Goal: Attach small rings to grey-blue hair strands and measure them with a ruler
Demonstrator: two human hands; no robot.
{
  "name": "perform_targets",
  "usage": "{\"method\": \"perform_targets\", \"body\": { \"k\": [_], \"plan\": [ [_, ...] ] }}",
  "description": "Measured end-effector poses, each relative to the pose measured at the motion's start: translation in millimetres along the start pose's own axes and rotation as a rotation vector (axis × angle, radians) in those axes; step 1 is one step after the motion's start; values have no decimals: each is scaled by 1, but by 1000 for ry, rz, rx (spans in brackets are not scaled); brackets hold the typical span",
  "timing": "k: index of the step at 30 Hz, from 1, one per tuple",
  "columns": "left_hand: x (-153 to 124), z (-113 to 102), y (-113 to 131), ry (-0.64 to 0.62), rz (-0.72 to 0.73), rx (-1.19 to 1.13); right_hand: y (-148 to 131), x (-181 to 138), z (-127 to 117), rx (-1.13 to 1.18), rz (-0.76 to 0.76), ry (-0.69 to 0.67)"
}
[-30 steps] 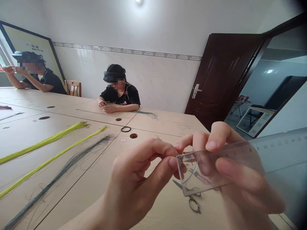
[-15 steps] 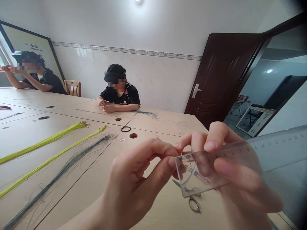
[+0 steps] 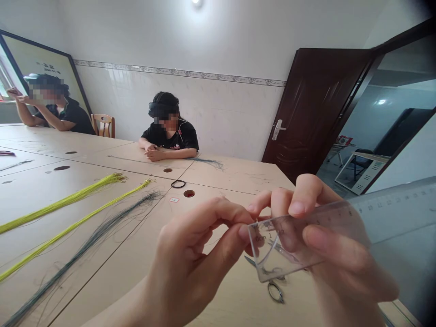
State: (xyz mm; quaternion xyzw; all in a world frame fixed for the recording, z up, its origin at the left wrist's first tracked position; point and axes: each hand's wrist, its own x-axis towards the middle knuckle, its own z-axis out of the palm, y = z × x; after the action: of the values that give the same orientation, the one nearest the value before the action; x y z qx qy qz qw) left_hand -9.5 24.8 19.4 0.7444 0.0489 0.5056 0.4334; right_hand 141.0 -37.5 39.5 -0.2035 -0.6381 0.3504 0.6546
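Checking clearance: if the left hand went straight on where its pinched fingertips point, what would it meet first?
Likely the clear ruler: the left hand points toward the right hand, fingertips at the ruler's zero end. Depth is unclear.

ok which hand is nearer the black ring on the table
Left. The left hand is this side of the ring; the right hand, holding the ruler, is farther right.

A single head-worn view faces forward and slightly down over the worktop toward the door, with the left hand and right hand close up.
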Motion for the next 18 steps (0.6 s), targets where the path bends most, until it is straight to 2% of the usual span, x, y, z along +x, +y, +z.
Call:
{"method": "perform_targets", "body": {
  "k": [5, 7, 9, 10, 14, 15, 18],
  "plan": [
    [0, 0, 1, 31, -1, 21, -1, 2, -6, 33, 5, -20],
    [0, -1, 1, 83, -7, -15, 0, 4, -14, 65, -30, -19],
    [0, -2, 1, 152, -13, -80, 2, 7, -23, 58, 11, 5],
    [0, -3, 1, 181, -14, -108, 4, 9, -28, -8, 109, 26],
    [-2, -7, 5, 220, -8, -160, 24, 16, -47, -496, 673, 94],
    [-3, -8, 6, 222, -2, -162, 31, 17, -50, -584, 745, 104],
    [-5, -9, 9, 233, 5, -153, 55, 21, -57, -724, 840, 102]
  ]
}}
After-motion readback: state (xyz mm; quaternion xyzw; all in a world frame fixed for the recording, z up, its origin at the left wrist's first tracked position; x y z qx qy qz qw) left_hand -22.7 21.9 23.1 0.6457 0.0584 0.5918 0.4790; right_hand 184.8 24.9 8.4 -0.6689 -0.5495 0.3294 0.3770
